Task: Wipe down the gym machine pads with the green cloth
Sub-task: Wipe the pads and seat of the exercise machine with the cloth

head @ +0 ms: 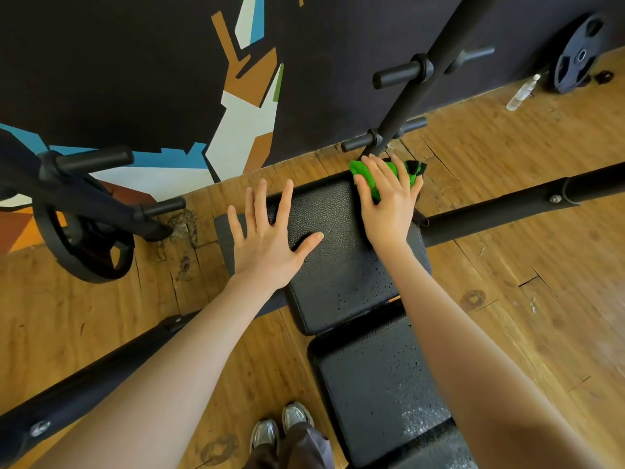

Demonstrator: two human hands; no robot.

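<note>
Flat right hand [389, 194] presses green cloth [367, 176]

water bottle [522, 93] lying on wood floor [507, 272] | weight plate [576, 55] leaning on wall (dark) | grey shoes [280, 426] | mural [243, 106]

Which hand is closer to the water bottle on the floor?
The right hand. It presses the green cloth on the far pad's far right corner, below-left of the water bottle. The left hand lies flat on the pad's left side, farther away.
</note>
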